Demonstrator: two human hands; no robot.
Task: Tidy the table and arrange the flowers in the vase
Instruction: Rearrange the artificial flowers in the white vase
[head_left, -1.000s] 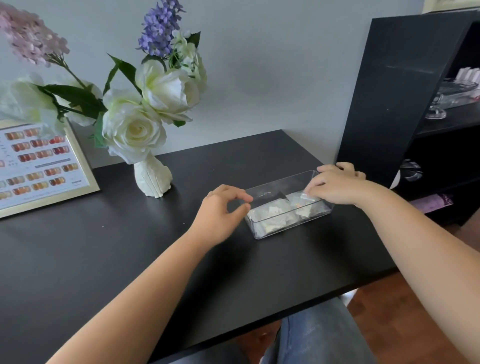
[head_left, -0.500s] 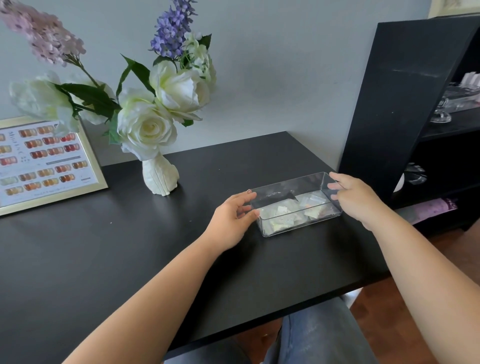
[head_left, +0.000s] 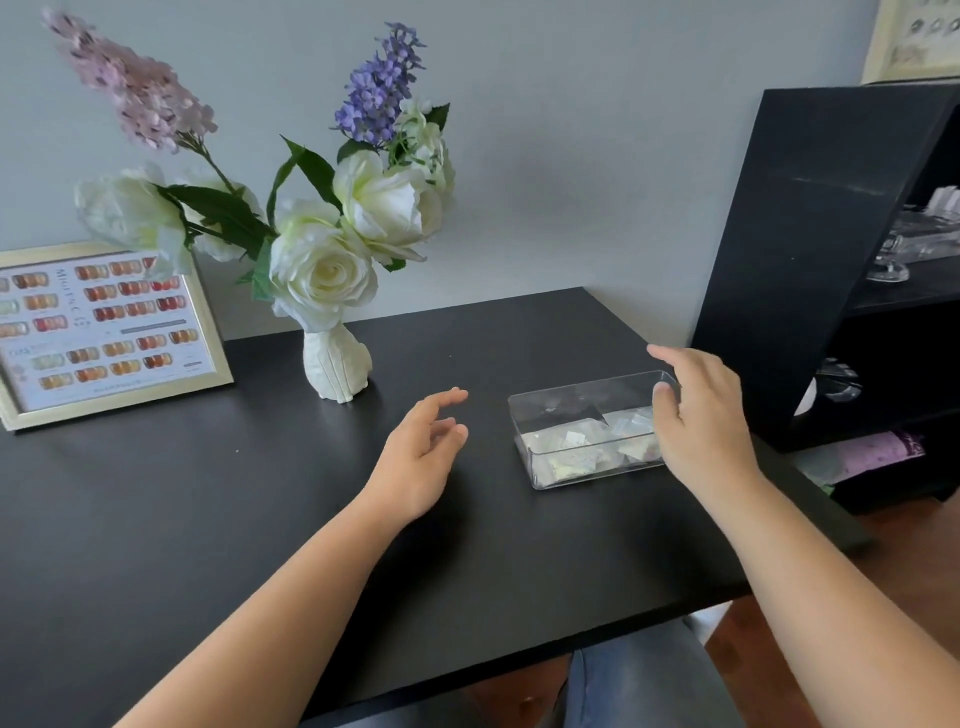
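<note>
Two hands: both empty, fingers spread, above a black table (head_left: 208, 519).
Flowers (head_left: 322, 260): standing in a white vase (head_left: 336, 366) near the wall.
Clear box (head_left: 571, 415): right of the vase; right hand (head_left: 701, 431) at its far end.
Left hand (head_left: 421, 452): apart from the box.

White, pink and purple over black

The table (head_left: 156, 519) is plain black; the vase (head_left: 337, 369) is white, holding white roses (head_left: 322, 270), a pink spray (head_left: 140, 93), a purple spray (head_left: 379, 88) and dark green leaves (head_left: 223, 213). The frame (head_left: 218, 364) is pale gold.
</note>
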